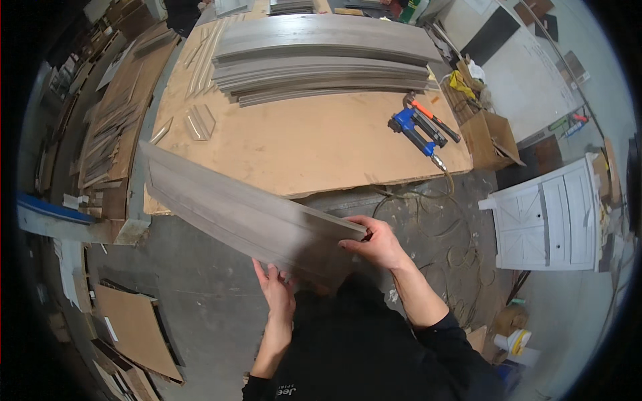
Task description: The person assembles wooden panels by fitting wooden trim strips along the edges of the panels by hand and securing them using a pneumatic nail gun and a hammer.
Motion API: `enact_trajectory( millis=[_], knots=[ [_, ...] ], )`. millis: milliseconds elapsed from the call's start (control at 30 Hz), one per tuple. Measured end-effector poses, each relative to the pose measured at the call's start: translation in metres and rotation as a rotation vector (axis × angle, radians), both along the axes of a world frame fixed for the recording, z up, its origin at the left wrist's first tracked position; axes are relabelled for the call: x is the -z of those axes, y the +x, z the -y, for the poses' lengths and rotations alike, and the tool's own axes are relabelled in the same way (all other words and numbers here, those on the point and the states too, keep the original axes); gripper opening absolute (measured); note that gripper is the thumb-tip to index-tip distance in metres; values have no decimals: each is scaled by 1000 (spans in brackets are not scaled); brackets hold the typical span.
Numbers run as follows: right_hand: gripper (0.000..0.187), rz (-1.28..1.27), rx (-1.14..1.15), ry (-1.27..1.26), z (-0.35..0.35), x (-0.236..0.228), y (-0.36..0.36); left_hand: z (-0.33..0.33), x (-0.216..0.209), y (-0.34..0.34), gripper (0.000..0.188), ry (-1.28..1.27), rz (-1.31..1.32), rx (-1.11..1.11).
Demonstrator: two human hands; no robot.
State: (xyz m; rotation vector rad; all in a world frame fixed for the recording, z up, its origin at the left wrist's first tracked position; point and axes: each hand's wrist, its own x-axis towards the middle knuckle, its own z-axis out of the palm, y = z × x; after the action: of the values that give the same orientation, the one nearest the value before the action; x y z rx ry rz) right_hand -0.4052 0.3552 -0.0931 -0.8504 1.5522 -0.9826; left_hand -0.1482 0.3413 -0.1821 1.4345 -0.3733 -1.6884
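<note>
A long grey wood-grain panel (231,204) with a framed border is held tilted in front of me, its far left end reaching over the worktable's front left corner. My right hand (380,246) grips its near right end, thumb on the face and fingers around the edge. Under the lower edge, my left hand (275,291) supports the panel with its fingers; part of them is hidden behind it. On the worktable (287,144) lie a stack of similar grey panels (321,43), a blue and black air nailer (414,134) and an orange-and-black hammer (431,117).
Thin pale strips (200,67) and small frame pieces (199,123) lie on the table's left side. An air hose (449,184) runs from the nailer to the floor. A cardboard box (488,140) and white cabinet (548,217) stand right; brown sheets (137,327) lie lower left.
</note>
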Motion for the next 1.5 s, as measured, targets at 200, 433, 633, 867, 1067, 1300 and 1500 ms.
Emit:
enact_trajectory(
  millis=[200,433,633,867,1067,1300,1500],
  knots=[
    [48,-78,-16,-118,-8,2,8,-2,-9,1,70,-30,-50,52],
    [47,-223,-25,-402,-4,-2,10,0,-14,-1,69,-62,-78,58],
    [44,-158,-64,-262,-2,-8,6,1,-7,1,69,-74,-84,58],
    [49,-152,-52,-302,-2,3,3,1,-8,-4,67,-59,-70,8],
    [36,302,213,-218,-14,22,-2,-2,1,0,65,-22,-26,2],
    [23,163,149,-225,-15,27,-5,-5,2,3,66,-65,-39,-14],
    [22,148,145,-242,-19,36,-5,-3,-9,-2,65,-37,9,-43]
  ],
)
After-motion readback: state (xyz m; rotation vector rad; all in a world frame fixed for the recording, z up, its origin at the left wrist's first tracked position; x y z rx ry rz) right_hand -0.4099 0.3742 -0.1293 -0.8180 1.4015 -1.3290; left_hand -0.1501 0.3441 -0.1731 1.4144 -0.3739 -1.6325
